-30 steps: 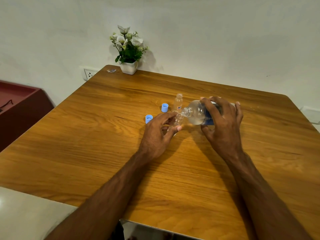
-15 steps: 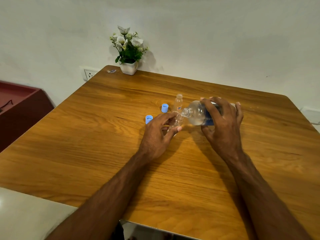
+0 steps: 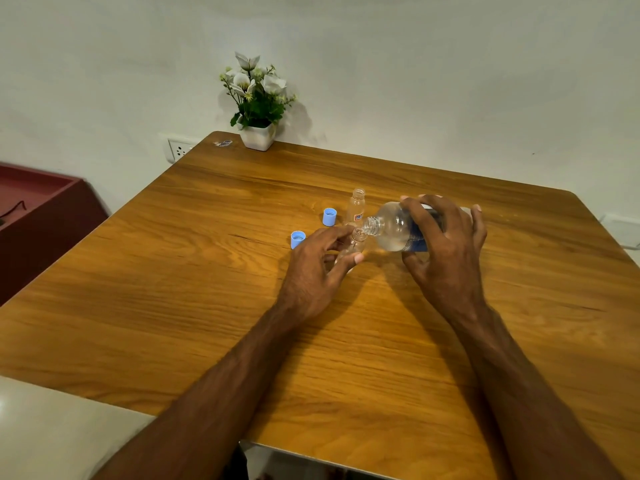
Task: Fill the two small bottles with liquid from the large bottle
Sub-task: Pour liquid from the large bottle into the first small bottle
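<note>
My right hand (image 3: 446, 247) grips the large clear bottle (image 3: 393, 228), tipped on its side with its open neck pointing left. That neck sits right over the mouth of a small clear bottle (image 3: 353, 245), which my left hand (image 3: 318, 268) holds upright on the wooden table (image 3: 207, 271) between thumb and fingers. A second small bottle (image 3: 356, 206) stands open just behind, with a small label on it. Some clear liquid lies in the large bottle; its rear half is hidden by my fingers.
Two light-blue caps (image 3: 329, 216) (image 3: 298, 239) lie left of the bottles. A white pot of flowers (image 3: 258, 105) stands at the far left corner, near a small sticker (image 3: 222, 143). A dark red cabinet (image 3: 41, 216) is beside the table's left edge.
</note>
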